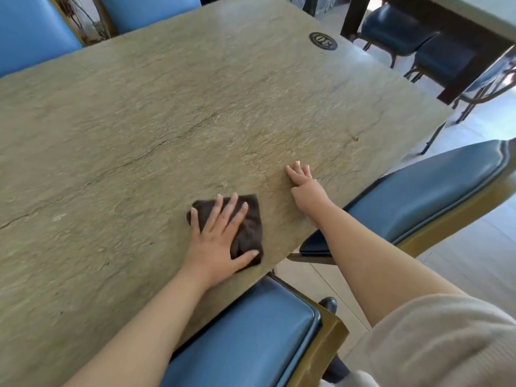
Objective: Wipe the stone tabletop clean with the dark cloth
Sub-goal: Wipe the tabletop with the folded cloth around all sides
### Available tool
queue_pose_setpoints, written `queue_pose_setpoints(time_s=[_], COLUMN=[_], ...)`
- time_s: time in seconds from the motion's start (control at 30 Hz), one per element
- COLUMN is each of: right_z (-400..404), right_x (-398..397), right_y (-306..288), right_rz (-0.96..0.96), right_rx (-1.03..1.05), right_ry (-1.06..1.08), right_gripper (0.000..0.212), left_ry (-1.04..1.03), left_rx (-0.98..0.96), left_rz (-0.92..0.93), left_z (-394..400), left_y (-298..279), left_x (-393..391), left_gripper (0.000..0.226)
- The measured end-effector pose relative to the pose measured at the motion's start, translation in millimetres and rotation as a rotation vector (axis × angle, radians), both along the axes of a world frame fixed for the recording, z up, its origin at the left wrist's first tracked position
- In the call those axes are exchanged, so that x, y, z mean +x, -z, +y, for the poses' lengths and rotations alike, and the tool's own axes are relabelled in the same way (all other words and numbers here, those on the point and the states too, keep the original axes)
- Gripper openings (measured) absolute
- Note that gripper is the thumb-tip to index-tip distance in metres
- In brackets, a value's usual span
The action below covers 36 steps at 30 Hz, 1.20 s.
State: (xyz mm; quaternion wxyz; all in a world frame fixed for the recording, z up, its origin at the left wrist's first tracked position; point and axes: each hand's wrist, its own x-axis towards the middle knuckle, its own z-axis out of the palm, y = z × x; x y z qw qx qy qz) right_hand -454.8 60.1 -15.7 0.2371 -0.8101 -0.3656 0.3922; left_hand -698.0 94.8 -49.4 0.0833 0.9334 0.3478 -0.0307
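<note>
Left hand [220, 241] lies flat w/ fingers spread on the dark brown folded cloth [245, 227], pressing it onto the rough tan stone tabletop [139, 121]; palm heel sits on bare stone just nearer than the cloth, thumb stretched over the cloth's near-right corner. Not gripping, hand is splayed open on top. The cloth is at the near-right part of the slab, close to the near edge, fabric showing mostly to the right of & beyond the fingers.

Right hand [305, 185] is apart from the left, to the right & slightly farther, resting on bare stone near the right edge, fingers extended & lightly spread, holding nothing. A cream knit sleeve [435, 344] is pushed up on the right arm; both forearms are bare.

Far-right corner of the top carries a round black plaque w/ pale numerals [323, 41]. A small orange-brown speck [355, 139] sits by the right edge. Blue padded chairs w/ olive-gold frames [251, 331] are tucked in at near & right sides, more at far left. A dark shoe [329, 304] shows on the pale floor below.
</note>
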Motion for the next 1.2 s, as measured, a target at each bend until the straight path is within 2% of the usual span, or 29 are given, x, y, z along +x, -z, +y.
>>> queue_pose_setpoints(time_s=[0.07, 0.17, 0.23, 0.4, 0.47, 0.53, 0.63, 0.73, 0.8, 0.9, 0.97, 1.03, 1.2], right_z=[-2, -4, -4, 0, 6, 16, 33, 49, 58, 71, 78, 81, 87], right_x=[-2, -2, -1, 3, 5, 11, 33, 63, 85, 125, 147, 164, 203], right_y=[-3, -5, -3, -2, -5, -11, -19, -23, -26, -25, -19, -17, -15], right_rz=[-0.023, -0.024, -0.033, -0.070, -0.111, -0.188, -0.284, -0.314, -0.330, -0.341, -0.367, -0.405, -0.481], right_rx=[-0.003, -0.011, -0.016, 0.024, -0.018, -0.070, -0.139, -0.168, -0.164, -0.118, -0.051, -0.041, -0.031], right_ry=[-0.004, -0.015, -0.037, 0.006, -0.009, -0.011, -0.025, -0.132, -0.279, -0.485, -0.598, -0.701, -0.848], right_gripper=[0.076, 0.078, 0.080, 0.077, 0.072, 0.061, 0.046, 0.044, 0.047, 0.054, 0.057, 0.062, 0.066], left_ry=[-0.230, -0.357, -0.298, 0.253, 0.360, 0.291, -0.042, -0.269, -0.222, 0.048, 0.126, 0.044, -0.612], left_rx=[-0.020, -0.060, -0.049, -0.010, -0.035, -0.038, -0.082, -0.120, -0.116, -0.103, -0.078, -0.037, -0.061], left_rz=[0.040, 0.089, 0.103, -0.022, -0.051, -0.020, 0.056, 0.082, 0.066, 0.076, 0.079, 0.040, 0.046], left_z=[28, 46, 33, -43, -37, -11, 29, 37, 15, -38, -50, -36, 12], left_y=[-2, -7, -10, -5, 0, -1, -6, -7, -10, -9, -5, -2, 2], left_x=[11, 42, 53, 35, 26, 29, 61, 108, 135, 161, 168, 174, 223], left_gripper=[0.094, 0.090, 0.083, 0.071, 0.068, 0.066, 0.067, 0.062, 0.062, 0.065, 0.066, 0.064, 0.061])
